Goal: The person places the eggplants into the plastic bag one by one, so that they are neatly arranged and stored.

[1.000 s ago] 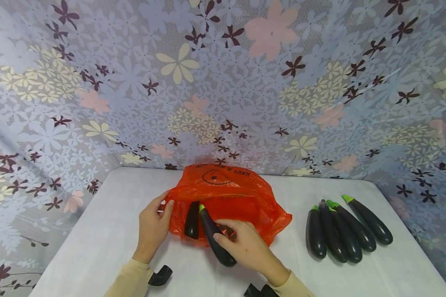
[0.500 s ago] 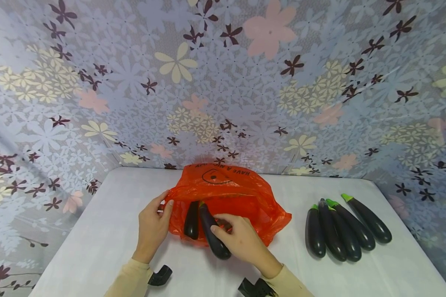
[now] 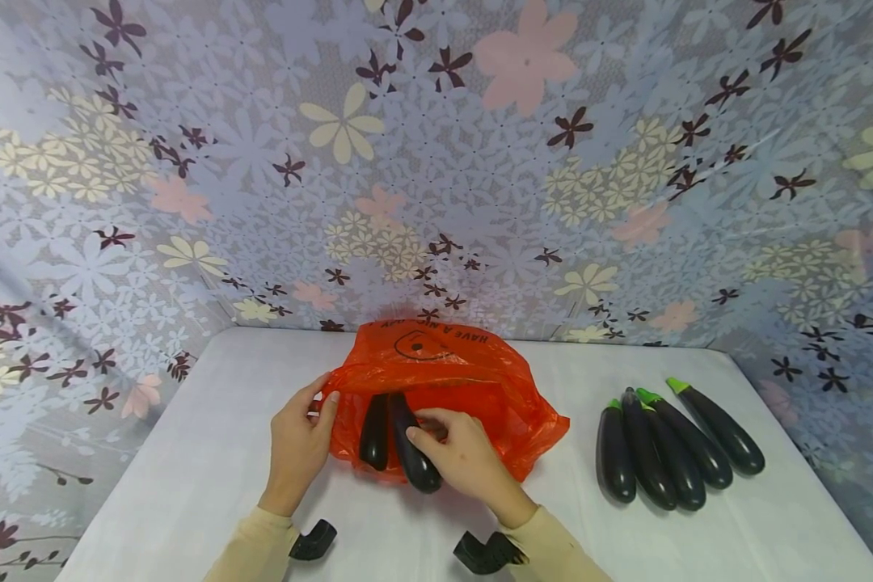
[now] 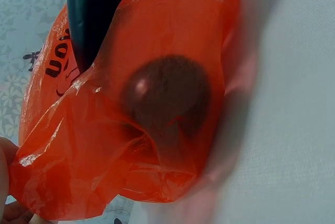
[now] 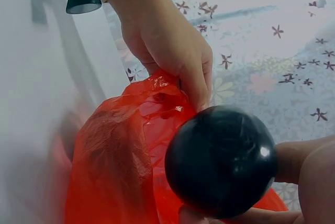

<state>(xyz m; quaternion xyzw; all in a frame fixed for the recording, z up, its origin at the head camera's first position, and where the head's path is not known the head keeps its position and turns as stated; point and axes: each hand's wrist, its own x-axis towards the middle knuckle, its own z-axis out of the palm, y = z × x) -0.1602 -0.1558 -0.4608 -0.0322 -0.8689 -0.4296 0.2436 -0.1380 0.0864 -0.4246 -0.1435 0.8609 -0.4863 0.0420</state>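
Note:
My left hand [image 3: 300,440] pinches the left edge of a red plastic bag [image 3: 436,347], which lies with its mouth toward me. With thumb and fingers, my right hand [image 3: 466,453] grips a dark purple eggplant [image 3: 416,457]. Its stem end is inside the bag's mouth, and its round end sticks out toward me. Another eggplant [image 3: 374,436] lies just left of it inside the bag. In the right wrist view the held eggplant [image 5: 222,161] shows its round end between the right fingers, while the left hand [image 5: 172,46] holds the bag's edge behind.
Several eggplants [image 3: 655,461] with green stems lie grouped on the white table [image 3: 189,453] at the right. A flower-patterned cloth [image 3: 436,162] rises behind the table and at both sides. Each wrist carries a black camera mount [image 3: 486,553].
My right hand has moved forward and slightly left, pushing the eggplant deeper into the bag; its green stem is now hidden. The left hand has stayed at the bag's edge.

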